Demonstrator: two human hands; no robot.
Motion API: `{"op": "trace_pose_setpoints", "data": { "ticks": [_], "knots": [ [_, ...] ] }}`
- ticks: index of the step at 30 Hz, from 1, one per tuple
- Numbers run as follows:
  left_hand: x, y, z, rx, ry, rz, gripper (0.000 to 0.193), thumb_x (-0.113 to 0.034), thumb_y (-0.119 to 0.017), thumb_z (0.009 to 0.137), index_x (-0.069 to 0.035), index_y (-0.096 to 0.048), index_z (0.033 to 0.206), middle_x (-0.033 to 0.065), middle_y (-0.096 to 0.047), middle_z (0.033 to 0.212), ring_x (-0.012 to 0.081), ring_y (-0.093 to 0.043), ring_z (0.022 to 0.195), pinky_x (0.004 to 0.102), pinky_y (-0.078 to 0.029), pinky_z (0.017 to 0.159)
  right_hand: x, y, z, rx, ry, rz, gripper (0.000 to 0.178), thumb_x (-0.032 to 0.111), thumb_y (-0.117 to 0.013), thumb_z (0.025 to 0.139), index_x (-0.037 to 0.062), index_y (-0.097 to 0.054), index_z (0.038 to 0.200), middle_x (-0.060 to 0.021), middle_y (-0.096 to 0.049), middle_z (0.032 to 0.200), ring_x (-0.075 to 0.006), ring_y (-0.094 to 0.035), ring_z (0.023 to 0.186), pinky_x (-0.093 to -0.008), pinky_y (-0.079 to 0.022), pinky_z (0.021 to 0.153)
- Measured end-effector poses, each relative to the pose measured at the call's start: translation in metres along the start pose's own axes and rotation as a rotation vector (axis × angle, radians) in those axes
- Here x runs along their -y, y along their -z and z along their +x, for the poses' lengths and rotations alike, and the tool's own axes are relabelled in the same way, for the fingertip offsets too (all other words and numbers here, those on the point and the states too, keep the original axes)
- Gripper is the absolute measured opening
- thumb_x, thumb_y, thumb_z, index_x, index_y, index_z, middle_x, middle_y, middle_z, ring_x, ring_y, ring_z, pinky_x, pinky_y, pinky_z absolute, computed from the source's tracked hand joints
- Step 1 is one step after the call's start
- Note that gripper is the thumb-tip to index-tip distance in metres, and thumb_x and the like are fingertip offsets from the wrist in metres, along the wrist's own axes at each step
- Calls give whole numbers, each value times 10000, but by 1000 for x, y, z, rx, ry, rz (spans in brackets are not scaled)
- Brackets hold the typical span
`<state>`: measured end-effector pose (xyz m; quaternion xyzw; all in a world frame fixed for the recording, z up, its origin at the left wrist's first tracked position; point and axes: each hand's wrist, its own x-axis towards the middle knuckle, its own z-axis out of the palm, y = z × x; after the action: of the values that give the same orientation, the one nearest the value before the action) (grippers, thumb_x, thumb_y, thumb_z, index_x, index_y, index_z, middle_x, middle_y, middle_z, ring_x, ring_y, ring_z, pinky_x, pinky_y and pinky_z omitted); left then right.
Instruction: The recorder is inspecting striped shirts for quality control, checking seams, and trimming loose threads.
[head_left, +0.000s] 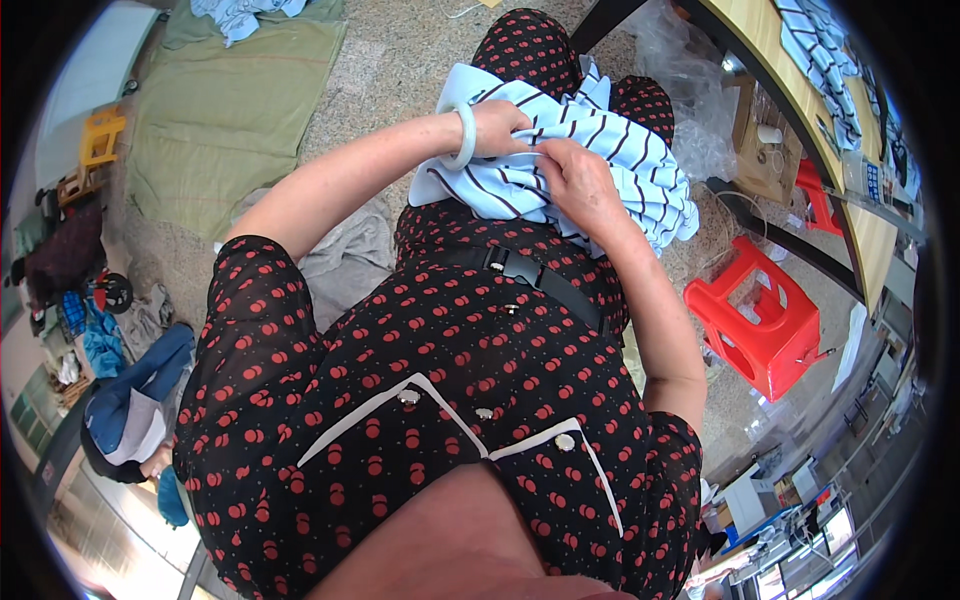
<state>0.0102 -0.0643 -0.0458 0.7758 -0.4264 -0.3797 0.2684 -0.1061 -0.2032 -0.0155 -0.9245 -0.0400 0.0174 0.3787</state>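
Observation:
A light blue shirt with dark stripes point(640, 185) lies bunched across my lap. My left hand point(497, 128), with a pale bangle point(466, 137) at the wrist, has its fingers closed on the cloth. Right beside it, my right hand point(580, 182) pinches the same striped fabric between thumb and fingers. The fingertips of both hands almost meet over a fold. What exactly lies between them is too small to make out.
A red plastic stool point(755, 315) stands at my right, below a wooden-topped table point(745, 30) bearing more striped cloth point(822, 70). Clear plastic wrap point(680, 90) lies near the table leg. A green mat point(225, 115) covers floor at left. Another person point(135, 415) is farther left.

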Motion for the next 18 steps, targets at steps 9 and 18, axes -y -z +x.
{"op": "trace_pose_setpoints", "data": {
  "ticks": [9, 18],
  "knots": [
    [-2, -6, -1, -152, 19, -48, 296, -286, -577, 748, 10, -561, 730, 189, -548, 650, 256, -513, 584, 357, -392, 568, 2, 0, 0, 4, -44, 37, 150, 62, -489, 741, -6, -555, 857, -178, -568, 798, -332, -557, 747, -383, -439, 669],
    [-19, 3, -6, -109, 122, -353, 234, -244, -550, 775, -18, -573, 718, 7, -476, 537, 66, -397, 498, 259, -328, 448, 11, 4, 3, -114, -149, 121, 135, 72, -540, 703, -2, -574, 812, -146, -602, 749, -255, -599, 655, -319, -460, 601]
  ]
}}
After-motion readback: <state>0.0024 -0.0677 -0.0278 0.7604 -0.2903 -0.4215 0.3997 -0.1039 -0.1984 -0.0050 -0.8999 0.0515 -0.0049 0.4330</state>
